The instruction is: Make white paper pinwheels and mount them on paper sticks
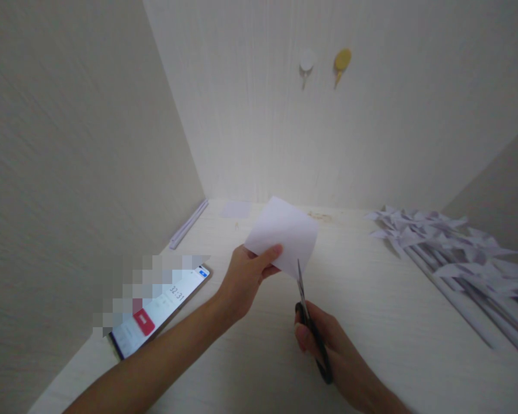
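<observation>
My left hand (246,277) pinches the lower left corner of a small white square of paper (285,233), held tilted above the pale desk (371,322). My right hand (334,351) grips black-handled scissors (311,322). Their blades point up and away from me, and the tips meet the paper's lower edge.
A phone (159,310) with a lit timer screen lies at the left of the desk. Several white paper pinwheels on rolled sticks (453,253) are piled at the right. A small paper square (236,209) and paper rolls (189,224) lie near the back wall, which carries two hooks (323,63).
</observation>
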A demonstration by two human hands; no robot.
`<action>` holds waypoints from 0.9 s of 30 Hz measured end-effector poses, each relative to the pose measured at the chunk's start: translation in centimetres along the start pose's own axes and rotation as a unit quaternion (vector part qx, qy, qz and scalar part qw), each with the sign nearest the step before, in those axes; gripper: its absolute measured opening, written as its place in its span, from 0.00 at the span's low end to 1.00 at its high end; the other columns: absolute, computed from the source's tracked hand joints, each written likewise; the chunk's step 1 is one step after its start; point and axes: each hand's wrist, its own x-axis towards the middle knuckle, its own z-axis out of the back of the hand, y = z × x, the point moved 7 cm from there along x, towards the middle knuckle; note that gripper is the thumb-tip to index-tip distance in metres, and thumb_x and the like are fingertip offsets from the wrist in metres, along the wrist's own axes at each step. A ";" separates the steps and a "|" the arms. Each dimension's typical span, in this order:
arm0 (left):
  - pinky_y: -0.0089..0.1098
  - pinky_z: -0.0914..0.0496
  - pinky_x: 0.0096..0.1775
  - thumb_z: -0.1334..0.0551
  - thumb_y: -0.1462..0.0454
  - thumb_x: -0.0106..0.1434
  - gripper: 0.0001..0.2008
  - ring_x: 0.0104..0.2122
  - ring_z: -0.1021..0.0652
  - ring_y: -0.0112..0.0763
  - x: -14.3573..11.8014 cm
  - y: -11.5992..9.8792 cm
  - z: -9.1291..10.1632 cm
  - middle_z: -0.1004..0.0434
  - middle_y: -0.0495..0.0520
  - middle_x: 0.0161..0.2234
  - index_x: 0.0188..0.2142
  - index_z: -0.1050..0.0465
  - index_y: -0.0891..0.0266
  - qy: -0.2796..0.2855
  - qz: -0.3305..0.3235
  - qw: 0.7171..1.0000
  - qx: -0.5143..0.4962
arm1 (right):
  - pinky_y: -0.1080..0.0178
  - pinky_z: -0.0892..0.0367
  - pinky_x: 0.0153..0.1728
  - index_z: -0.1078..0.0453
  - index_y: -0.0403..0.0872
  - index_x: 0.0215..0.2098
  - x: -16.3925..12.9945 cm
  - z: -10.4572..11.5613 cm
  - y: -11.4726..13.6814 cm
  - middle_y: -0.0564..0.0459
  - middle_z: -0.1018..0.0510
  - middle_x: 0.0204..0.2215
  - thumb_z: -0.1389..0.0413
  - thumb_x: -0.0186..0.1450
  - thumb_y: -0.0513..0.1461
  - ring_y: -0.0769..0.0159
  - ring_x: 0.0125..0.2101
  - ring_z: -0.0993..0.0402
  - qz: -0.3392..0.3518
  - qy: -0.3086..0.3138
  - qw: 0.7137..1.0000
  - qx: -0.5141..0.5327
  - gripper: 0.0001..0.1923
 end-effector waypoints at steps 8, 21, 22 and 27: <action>0.36 0.31 0.38 0.38 0.66 0.48 0.11 0.34 0.26 0.34 0.0 0.0 0.0 0.25 0.58 0.35 0.33 0.29 0.69 0.002 -0.002 1.000 0.003 | 0.68 0.47 0.22 0.44 0.45 0.24 0.0 0.2 0.1 0.58 0.41 0.19 0.53 0.57 0.49 0.72 0.21 0.46 0.002 -0.011 1.000 -0.029 0.16; 0.35 0.30 0.38 0.38 0.66 0.49 0.13 0.34 0.26 0.33 0.1 -0.1 0.0 0.25 0.58 0.36 0.36 0.29 0.68 0.011 -0.005 1.000 0.004 | 0.68 0.50 0.20 0.47 0.46 0.22 0.1 0.1 -0.1 0.60 0.44 0.17 0.53 0.58 0.47 0.74 0.20 0.49 0.008 -0.010 0.999 -0.030 0.14; 0.35 0.30 0.38 0.38 0.66 0.49 0.13 0.34 0.26 0.33 0.1 -0.1 0.0 0.25 0.57 0.36 0.36 0.29 0.68 0.011 -0.005 1.000 0.005 | 0.68 0.50 0.20 0.46 0.46 0.22 0.1 0.1 -0.2 0.60 0.44 0.17 0.53 0.58 0.47 0.74 0.20 0.49 0.005 -0.009 1.000 -0.029 0.14; 0.33 0.30 0.37 0.39 0.66 0.49 0.13 0.34 0.26 0.32 0.0 -0.2 -0.1 0.25 0.57 0.36 0.37 0.29 0.67 0.015 -0.008 1.000 0.006 | 0.69 0.51 0.19 0.46 0.45 0.22 0.1 0.0 -0.5 0.60 0.45 0.17 0.53 0.58 0.47 0.74 0.20 0.50 -0.003 -0.006 1.000 -0.019 0.14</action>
